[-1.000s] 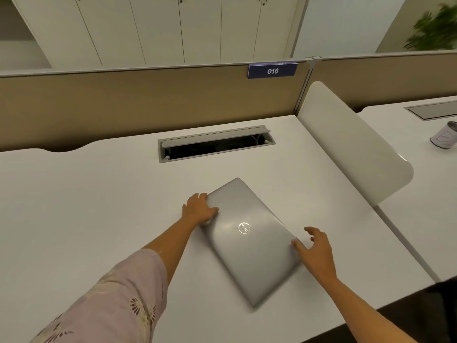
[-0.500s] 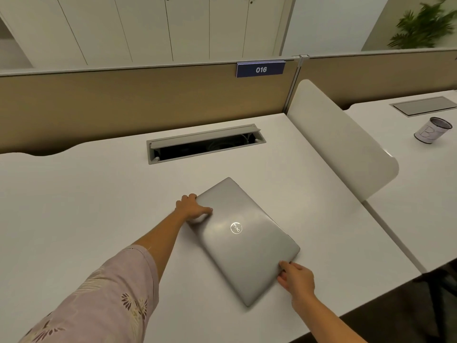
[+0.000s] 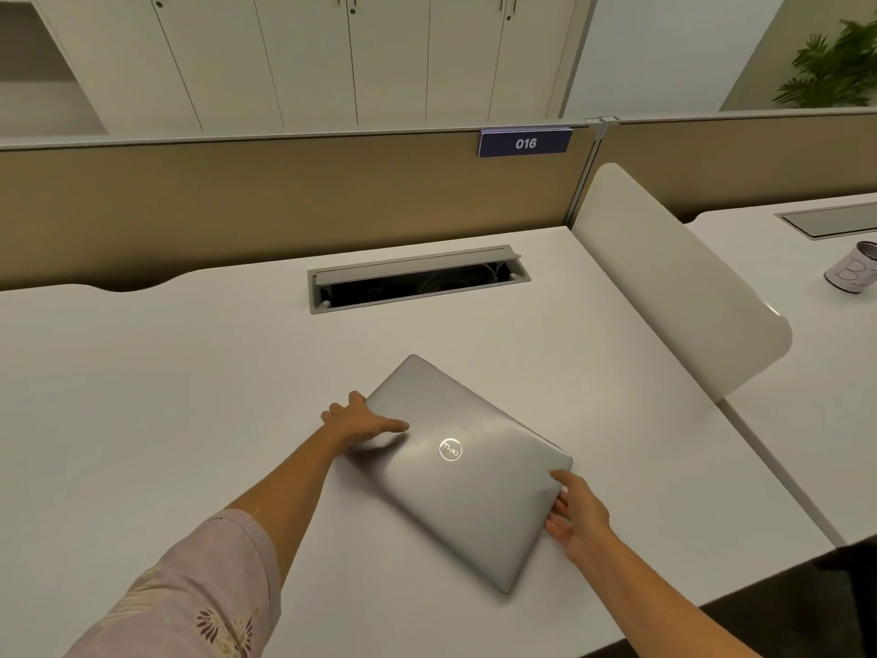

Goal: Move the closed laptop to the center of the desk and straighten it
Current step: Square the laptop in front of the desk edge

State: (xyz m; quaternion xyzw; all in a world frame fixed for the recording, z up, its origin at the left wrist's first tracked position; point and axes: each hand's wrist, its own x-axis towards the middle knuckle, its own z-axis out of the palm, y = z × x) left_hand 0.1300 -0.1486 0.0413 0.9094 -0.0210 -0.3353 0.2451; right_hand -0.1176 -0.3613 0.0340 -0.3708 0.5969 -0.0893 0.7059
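Observation:
A closed silver laptop (image 3: 467, 472) with a round logo lies skewed on the white desk (image 3: 190, 396), one corner pointing to the far side, right of the desk's middle. My left hand (image 3: 363, 420) grips its left edge, thumb on the lid and fingers around the rim. My right hand (image 3: 576, 515) holds its near right edge, thumb on top and fingers under or against the side. The laptop's left side looks slightly raised, with a shadow beneath it.
An open cable tray (image 3: 417, 280) is set into the desk behind the laptop. A white curved divider (image 3: 678, 287) bounds the desk's right side. A tan partition with a "016" sign (image 3: 524, 143) runs along the back. A grey cup (image 3: 852, 268) stands on the neighbouring desk.
My right hand slid from the laptop's right corner down to its near right edge and took hold. The left hand kept its grip. The laptop stays skewed, with little shift.

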